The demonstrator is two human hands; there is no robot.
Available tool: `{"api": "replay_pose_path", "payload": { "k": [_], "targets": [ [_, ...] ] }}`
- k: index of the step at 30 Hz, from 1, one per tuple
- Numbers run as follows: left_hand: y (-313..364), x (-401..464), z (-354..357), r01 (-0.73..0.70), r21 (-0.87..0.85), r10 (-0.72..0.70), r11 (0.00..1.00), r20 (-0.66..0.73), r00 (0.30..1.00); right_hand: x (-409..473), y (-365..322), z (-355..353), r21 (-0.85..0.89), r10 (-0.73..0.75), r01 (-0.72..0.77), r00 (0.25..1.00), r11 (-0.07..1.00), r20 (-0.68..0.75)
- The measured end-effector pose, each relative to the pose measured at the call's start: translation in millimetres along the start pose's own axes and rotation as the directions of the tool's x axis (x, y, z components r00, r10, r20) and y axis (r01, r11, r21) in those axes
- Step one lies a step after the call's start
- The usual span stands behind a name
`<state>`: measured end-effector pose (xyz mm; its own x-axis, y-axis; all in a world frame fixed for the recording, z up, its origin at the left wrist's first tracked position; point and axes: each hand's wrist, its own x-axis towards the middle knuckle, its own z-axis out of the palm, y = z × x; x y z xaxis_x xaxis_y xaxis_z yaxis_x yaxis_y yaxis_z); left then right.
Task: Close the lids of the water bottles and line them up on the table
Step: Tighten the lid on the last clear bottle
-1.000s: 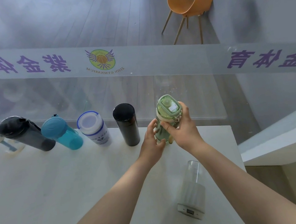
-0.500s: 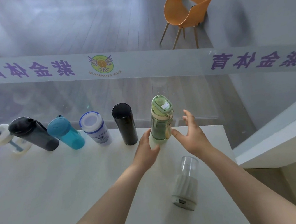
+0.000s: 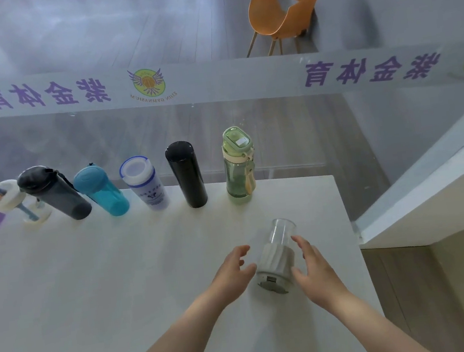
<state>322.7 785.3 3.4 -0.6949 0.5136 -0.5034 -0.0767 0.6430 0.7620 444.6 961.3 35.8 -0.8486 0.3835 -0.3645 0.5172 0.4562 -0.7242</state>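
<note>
Both hands, left hand (image 3: 232, 267) and right hand (image 3: 313, 265), fingers spread and empty, flank the clear bottle (image 3: 278, 255), which stands nearer than the green bottle (image 3: 238, 166) ending the desk (image 3: 91, 283) row, ready for gripping.

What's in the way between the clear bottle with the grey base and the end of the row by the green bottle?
Nothing visible. The clear bottle with the grey base stands between the open left hand and right hand; only bare table lies between it and the spot right of the green bottle.
</note>
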Motion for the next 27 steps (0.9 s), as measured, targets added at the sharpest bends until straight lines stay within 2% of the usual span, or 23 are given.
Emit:
{"api": "replay_pose_path", "payload": {
  "k": [4, 7, 16, 21, 27],
  "targets": [
    [-8.9, -17.8, 21.9, 0.024, -0.024, -0.023, 0.999, 0.042, 0.999, -22.7, 13.2, 18.3, 0.003, 0.033, -0.034, 0.994, 0.999, 0.101],
    [-12.6, -25.3, 32.0, 0.038, -0.085, -0.032, 0.996, 0.072, 0.997, -31.4, 14.7, 28.9, -0.014, 0.04, -0.038, 0.992, 0.999, 0.119],
    [-12.3, -28.0, 35.5, -0.006, -0.112, 0.019, 0.994, 0.117, 0.993, -38.3, 4.8, 41.3, 0.033, 0.077, -0.08, 0.995, 0.996, 0.071],
    [-20.8, -31.9, 27.1, -0.053, -0.13, 0.067, 0.99, 0.106, 0.992, -46.1, -6.1, 44.4, 0.152, 0.08, -0.076, 0.997, 0.985, -0.022],
    [-19.9, -48.5, 8.4, -0.127, -0.183, 0.145, 0.975, 0.09, 0.985, -54.9, -16.7, 42.1, 0.183, 0.085, -0.068, 0.993, 0.981, -0.085]
  ]
}}
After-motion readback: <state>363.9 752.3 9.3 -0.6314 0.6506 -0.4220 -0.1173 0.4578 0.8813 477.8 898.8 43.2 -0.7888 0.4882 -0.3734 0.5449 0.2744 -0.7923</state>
